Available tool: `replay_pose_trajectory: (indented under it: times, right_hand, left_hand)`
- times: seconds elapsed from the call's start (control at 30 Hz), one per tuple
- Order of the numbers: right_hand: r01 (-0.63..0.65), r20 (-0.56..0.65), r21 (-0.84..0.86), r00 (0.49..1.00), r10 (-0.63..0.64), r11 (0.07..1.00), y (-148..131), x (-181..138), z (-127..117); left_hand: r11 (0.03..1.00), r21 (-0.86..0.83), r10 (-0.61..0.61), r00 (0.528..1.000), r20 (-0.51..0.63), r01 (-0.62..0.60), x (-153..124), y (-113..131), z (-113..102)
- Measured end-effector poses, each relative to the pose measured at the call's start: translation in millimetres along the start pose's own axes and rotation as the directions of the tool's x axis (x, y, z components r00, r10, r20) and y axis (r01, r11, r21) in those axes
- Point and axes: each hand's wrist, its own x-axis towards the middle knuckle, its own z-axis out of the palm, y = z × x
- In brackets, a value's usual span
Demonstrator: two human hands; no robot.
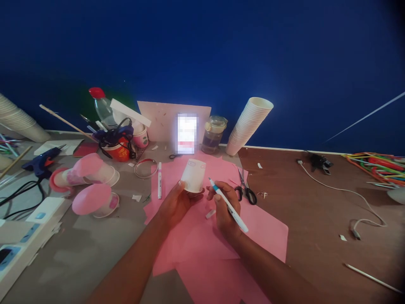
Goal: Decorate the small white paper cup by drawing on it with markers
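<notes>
My left hand [176,202] is closed round the rim of a white paper cup [193,175], held upside down above pink paper sheets [202,236]. A faint drawn outline shows on the cup's side. My right hand [225,202] grips a white marker with a blue tip [228,205], its tip pointing up-left close to the cup. A small white cap or scrap [210,214] lies on the pink paper between my hands.
Black scissors [246,190] lie right of my hand; a second white marker [159,180] and a tape ring [146,167] lie left. A tilted stack of paper cups [248,125], a glass jar [214,134], pink-covered cups [90,185], a glue gun [42,161], cables and coloured straws [379,166] surround.
</notes>
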Motion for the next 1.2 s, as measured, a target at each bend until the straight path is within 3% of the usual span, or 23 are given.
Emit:
replay_pose_trajectory:
  times: [0.17,0.27,0.47,0.67,0.9,1.2]
  right_hand:
    - [-0.051,-0.055,-0.002,0.997,0.050,0.999,-0.1,5.2,4.4]
    - [-0.017,-0.067,-0.065,0.998,0.013,0.998,1.7,3.4,2.7]
    - [0.077,0.102,-0.093,0.992,-0.068,0.993,8.0,-4.8,-5.8]
    - [0.214,0.179,-0.126,0.965,-0.190,0.969,-1.3,0.9,-5.5]
    - [0.155,0.177,-0.063,0.974,-0.142,0.986,2.7,-0.6,-3.0]
    - [0.187,0.217,-0.076,0.962,-0.167,0.979,-5.2,5.2,-4.8]
  left_hand:
    - [1.000,0.008,-0.002,1.000,0.009,0.002,0.8,0.0,-0.8]
    - [1.000,0.014,-0.008,1.000,-0.004,0.008,0.9,-0.6,-0.8]
    - [1.000,0.028,0.008,1.000,0.019,-0.008,0.1,-0.8,-1.1]
    - [1.000,-0.022,0.006,1.000,-0.010,-0.006,0.7,-0.1,-2.1]
    - [1.000,-0.018,0.012,1.000,-0.006,-0.012,1.6,-0.1,-2.5]
    - [1.000,0.013,0.026,1.000,-0.018,-0.026,0.8,-0.2,-2.1]
